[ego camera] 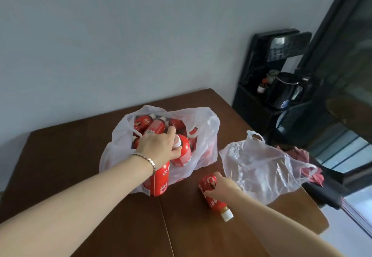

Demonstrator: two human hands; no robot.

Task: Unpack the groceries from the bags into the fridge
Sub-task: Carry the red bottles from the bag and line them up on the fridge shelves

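Note:
A white plastic bag (pixel 203 128) stands open on the brown table (pixel 84 168), packed with several red bottles with white caps. My left hand (pixel 159 146) reaches into the bag's mouth and grips a red bottle (pixel 184 152) around its white cap. A second red bottle (pixel 158 180) shows below my left wrist at the bag's front. My right hand (pixel 222 185) grips another red bottle (pixel 209 194) that lies on its side on the table, its cap pointing toward me. An empty clear plastic bag (pixel 261 166) lies crumpled to the right.
A black side unit (pixel 259 104) with a black kettle (pixel 283 89) and small bottles stands beyond the table's right corner. A dark glass door frame (pixel 330 41) runs down the right. Red cloth (pixel 302 156) lies behind the clear bag. A grey wall backs the table.

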